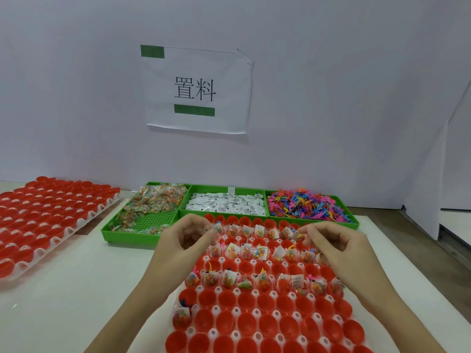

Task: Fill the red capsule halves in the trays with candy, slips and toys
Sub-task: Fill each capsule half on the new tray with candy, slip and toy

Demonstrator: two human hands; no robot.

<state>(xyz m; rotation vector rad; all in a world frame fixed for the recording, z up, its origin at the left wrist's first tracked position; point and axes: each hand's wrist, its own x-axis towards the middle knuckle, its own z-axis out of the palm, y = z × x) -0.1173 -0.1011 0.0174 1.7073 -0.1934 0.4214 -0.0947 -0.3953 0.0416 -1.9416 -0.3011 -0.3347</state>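
A white tray (pixel 276 314) of red capsule halves lies in front of me; three of its rows hold candy packets, slips and toys, and other rows hold bare red cups (pixel 265 327). My left hand (pixel 186 238) hovers over the tray's far left and pinches a small candy packet (pixel 218 228). My right hand (pixel 334 247) is over the far right, its curled fingertips pinching a small packet (pixel 297 235) at a cup. Behind the tray sits a green bin with candy packets (pixel 150 202), white slips (pixel 226 203) and coloured toys (pixel 305 205).
A second white tray of red capsule halves (pixel 46 220) lies at the left on the white table. A white wall with a paper sign (pixel 196 90) rises just behind the green bin (pixel 122 234). The table's right edge (pixel 413 271) runs diagonally beside my right arm.
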